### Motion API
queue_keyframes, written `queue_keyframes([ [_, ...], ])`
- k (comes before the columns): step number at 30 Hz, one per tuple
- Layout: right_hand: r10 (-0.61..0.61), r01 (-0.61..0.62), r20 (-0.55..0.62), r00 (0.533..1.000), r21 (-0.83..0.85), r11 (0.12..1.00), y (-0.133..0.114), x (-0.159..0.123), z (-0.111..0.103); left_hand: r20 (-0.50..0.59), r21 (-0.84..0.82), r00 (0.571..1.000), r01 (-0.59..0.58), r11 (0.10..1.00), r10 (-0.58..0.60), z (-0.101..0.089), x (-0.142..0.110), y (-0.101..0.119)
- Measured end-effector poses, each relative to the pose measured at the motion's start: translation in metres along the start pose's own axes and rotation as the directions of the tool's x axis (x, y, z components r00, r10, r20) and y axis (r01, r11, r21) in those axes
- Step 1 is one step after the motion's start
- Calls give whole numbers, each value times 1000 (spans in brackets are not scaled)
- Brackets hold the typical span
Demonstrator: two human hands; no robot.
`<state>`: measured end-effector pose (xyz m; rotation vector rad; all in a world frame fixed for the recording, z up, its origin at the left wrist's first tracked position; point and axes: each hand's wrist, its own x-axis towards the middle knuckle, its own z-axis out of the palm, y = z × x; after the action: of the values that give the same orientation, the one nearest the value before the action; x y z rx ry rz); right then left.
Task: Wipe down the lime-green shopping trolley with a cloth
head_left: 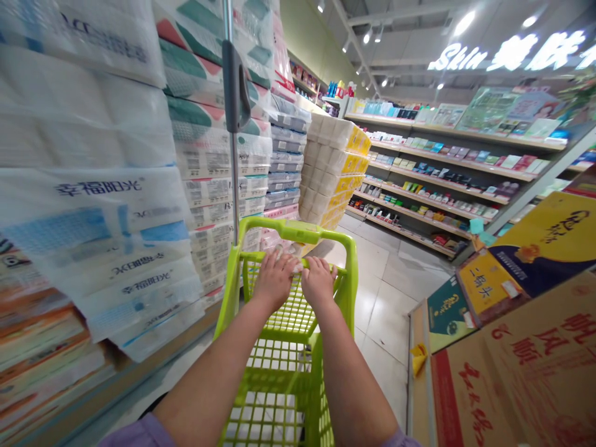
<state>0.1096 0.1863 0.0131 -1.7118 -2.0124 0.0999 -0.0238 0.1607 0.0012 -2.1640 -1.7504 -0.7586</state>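
Note:
A lime green plastic shopping basket cart (298,236) stands in a shop aisle in front of me. Both hands reach into it at its far end. My left hand (274,277) and my right hand (319,279) lie side by side, fingers curled over something pale and crinkly like a plastic-wrapped pack (289,259), which is mostly hidden under them. A grey pull handle on a metal pole (234,87) rises from the cart's far left corner.
Tall stacks of wrapped toilet paper packs (107,205) line the left side. More yellow-wrapped packs (335,167) stand ahead. Shelves of small goods (442,180) run along the back right. Cardboard boxes (512,347) are stacked at the right. Tiled floor (391,285) runs between.

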Motion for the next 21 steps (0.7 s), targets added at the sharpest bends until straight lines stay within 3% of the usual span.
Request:
queue_keyframes([
  [2, 3, -3, -2, 1000, -7, 1000, 0, 0, 0, 19, -14, 998, -52, 999, 52, 1, 0, 1],
  [7, -3, 3, -9, 1000, 2, 1000, 2, -1, 2, -48, 51, 982, 183, 982, -180, -2, -2, -3],
  [12, -11, 11, -29, 1000, -21, 1000, 2, -2, 3, 15, -26, 1000, -27, 999, 27, -6, -5, -3],
  [14, -13, 13, -32, 999, -14, 1000, 2, -3, 3, -1, -10, 1000, 20, 1000, -20, -5, -5, -5],
  [17, -14, 14, -25, 1000, 8, 1000, 2, -3, 3, -58, 53, 981, 190, 980, -187, -3, -5, -10],
  [21, -14, 14, -24, 1000, 3, 1000, 3, -2, 5, -43, 57, 986, 166, 985, -163, -1, -7, -10],
])
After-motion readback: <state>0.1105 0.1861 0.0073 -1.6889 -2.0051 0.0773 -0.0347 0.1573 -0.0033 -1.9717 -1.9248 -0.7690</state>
